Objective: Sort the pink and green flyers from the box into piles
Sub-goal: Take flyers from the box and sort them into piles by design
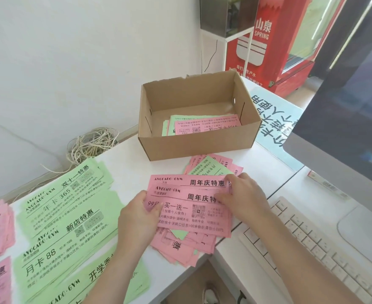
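Pink flyers (194, 213) gripped by both hands, left (140, 218), right (244, 197).

Pink flyers (191, 207) with black print, green flyers (66, 207), brown box (198, 148).

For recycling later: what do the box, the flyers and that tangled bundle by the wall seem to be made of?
The box: brown cardboard, matte, rough torn rim. The pink flyers and green flyers: matte coloured paper, printed black, lying in thin layers. The tangled bundle: probably pale twine or cord; too fine to tell.
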`<state>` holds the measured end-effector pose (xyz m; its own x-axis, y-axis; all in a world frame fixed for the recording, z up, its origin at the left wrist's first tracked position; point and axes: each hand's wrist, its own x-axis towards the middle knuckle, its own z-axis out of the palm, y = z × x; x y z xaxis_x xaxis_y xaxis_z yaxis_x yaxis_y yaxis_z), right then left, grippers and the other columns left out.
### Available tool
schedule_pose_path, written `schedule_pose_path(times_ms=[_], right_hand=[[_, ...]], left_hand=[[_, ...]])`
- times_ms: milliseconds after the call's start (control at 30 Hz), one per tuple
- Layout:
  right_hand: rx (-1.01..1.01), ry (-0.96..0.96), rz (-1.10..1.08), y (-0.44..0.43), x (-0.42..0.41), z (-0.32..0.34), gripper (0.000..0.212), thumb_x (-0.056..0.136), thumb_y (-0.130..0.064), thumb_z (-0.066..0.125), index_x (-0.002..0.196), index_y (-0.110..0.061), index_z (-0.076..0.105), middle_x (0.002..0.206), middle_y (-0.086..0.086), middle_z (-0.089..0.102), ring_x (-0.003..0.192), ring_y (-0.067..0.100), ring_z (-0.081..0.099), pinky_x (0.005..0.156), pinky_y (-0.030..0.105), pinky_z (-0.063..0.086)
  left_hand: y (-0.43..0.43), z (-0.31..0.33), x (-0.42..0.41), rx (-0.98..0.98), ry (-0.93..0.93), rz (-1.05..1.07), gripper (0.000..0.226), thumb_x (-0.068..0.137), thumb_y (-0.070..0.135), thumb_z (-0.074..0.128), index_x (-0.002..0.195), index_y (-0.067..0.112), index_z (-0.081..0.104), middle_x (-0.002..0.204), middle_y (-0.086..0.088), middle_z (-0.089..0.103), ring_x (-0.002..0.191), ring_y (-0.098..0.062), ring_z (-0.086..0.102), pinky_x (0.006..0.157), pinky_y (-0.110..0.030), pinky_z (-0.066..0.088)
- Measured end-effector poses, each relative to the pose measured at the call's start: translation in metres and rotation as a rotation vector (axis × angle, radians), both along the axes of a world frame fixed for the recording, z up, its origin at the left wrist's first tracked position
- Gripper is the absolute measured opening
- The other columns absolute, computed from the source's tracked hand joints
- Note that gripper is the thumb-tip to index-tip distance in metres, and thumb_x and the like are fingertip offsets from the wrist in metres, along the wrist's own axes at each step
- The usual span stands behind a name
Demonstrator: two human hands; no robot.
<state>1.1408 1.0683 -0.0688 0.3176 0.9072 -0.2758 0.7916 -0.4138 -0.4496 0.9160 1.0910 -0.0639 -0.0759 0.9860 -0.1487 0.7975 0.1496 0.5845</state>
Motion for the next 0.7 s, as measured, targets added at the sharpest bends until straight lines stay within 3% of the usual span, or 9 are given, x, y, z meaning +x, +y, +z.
schedule_pose_path(times_ms=[100, 233, 300, 367, 433, 500, 533, 600, 700], right_hand=[[-0.006, -0.028, -0.015, 0.003, -0.004, -0.005, 0.049, 0.079, -0.045, 0.070, 0.118, -0.019, 0.055, 0.108, -0.001, 0.048, 0.101, 0.019, 0.048, 0.077, 0.029, 0.040], [-0.045, 0.051, -0.010, 0.008, -0.003, -0.004, 0.049, 0.080, -0.031, 0.071, 0.124, -0.022, 0.052, 0.111, -0.002, 0.046, 0.105, 0.018, 0.045, 0.079, 0.028, 0.039], [-0.026, 0.081, 0.008, 0.008, -0.005, -0.003, 0.032, 0.081, -0.018, 0.065, 0.111, -0.024, 0.054, 0.104, -0.005, 0.048, 0.103, 0.018, 0.048, 0.078, 0.029, 0.042], [0.046, 0.112, 0.038, 0.004, -0.006, -0.001, 0.024, 0.081, -0.005, 0.053, 0.096, -0.023, 0.052, 0.094, -0.007, 0.053, 0.095, 0.018, 0.054, 0.073, 0.032, 0.047], [0.107, 0.162, 0.093, -0.003, -0.007, 0.001, 0.027, 0.083, 0.000, 0.049, 0.092, -0.025, 0.049, 0.088, -0.012, 0.057, 0.084, 0.014, 0.054, 0.067, 0.031, 0.047], [0.147, 0.165, 0.178, -0.011, -0.007, 0.002, 0.027, 0.086, -0.001, 0.051, 0.089, -0.027, 0.046, 0.085, -0.016, 0.056, 0.080, 0.011, 0.054, 0.065, 0.028, 0.047], [0.170, 0.164, 0.205, -0.015, -0.006, 0.002, 0.026, 0.087, -0.002, 0.052, 0.086, -0.027, 0.045, 0.086, -0.016, 0.057, 0.081, 0.011, 0.055, 0.066, 0.028, 0.048], [0.223, 0.186, 0.221, -0.019, -0.006, 0.003, 0.026, 0.087, -0.001, 0.053, 0.083, -0.025, 0.046, 0.088, -0.015, 0.061, 0.082, 0.013, 0.058, 0.067, 0.029, 0.050], [0.245, 0.213, 0.243, -0.022, -0.004, 0.005, 0.024, 0.088, -0.005, 0.056, 0.084, -0.026, 0.047, 0.095, -0.016, 0.062, 0.087, 0.013, 0.058, 0.065, 0.023, 0.047]], left_hand=[[0.005, -0.012, 0.002, 0.064, 0.110, -0.042, 0.022, 0.085, 0.033, 0.066, 0.088, 0.015, 0.054, 0.086, 0.006, 0.055, 0.086, -0.021, 0.055, 0.069, -0.031, 0.038], [0.009, -0.024, 0.003, 0.053, 0.227, -0.097, 0.037, 0.080, 0.037, 0.071, 0.100, 0.012, 0.051, 0.100, 0.002, 0.051, 0.100, -0.023, 0.049, 0.080, -0.031, 0.039], [0.010, -0.023, 0.003, 0.060, 0.208, -0.103, 0.042, 0.078, 0.036, 0.073, 0.106, 0.014, 0.050, 0.103, 0.004, 0.051, 0.104, -0.023, 0.049, 0.081, -0.031, 0.039], [0.009, -0.022, 0.002, 0.114, 0.195, -0.125, 0.059, 0.076, 0.033, 0.076, 0.123, 0.017, 0.044, 0.123, -0.002, 0.050, 0.116, -0.025, 0.045, 0.090, -0.034, 0.039], [0.010, -0.018, 0.000, 0.177, 0.260, -0.209, 0.088, 0.074, 0.031, 0.077, 0.143, 0.027, 0.024, 0.151, -0.003, 0.026, 0.135, -0.025, 0.027, 0.104, -0.041, 0.033], [0.014, -0.015, -0.001, 0.215, 0.383, -0.396, 0.102, 0.076, 0.026, 0.074, 0.148, 0.038, 0.002, 0.159, 0.004, 0.003, 0.144, -0.021, 0.006, 0.114, -0.047, 0.017], [0.017, -0.014, -0.001, 0.231, 0.439, -0.502, 0.104, 0.078, 0.021, 0.071, 0.147, 0.041, -0.005, 0.160, 0.007, 0.001, 0.145, -0.019, 0.002, 0.115, -0.050, 0.009], [0.022, -0.013, 0.002, 0.251, 0.506, -0.663, 0.105, 0.077, 0.011, 0.067, 0.145, 0.041, -0.007, 0.155, 0.009, 0.018, 0.144, -0.017, 0.011, 0.114, -0.054, 0.003], [0.028, -0.015, 0.003, 0.296, 0.553, -0.768, 0.099, 0.067, 0.003, 0.069, 0.141, 0.038, 0.012, 0.120, 0.007, 0.048, 0.123, -0.019, 0.042, 0.109, -0.058, 0.014]])
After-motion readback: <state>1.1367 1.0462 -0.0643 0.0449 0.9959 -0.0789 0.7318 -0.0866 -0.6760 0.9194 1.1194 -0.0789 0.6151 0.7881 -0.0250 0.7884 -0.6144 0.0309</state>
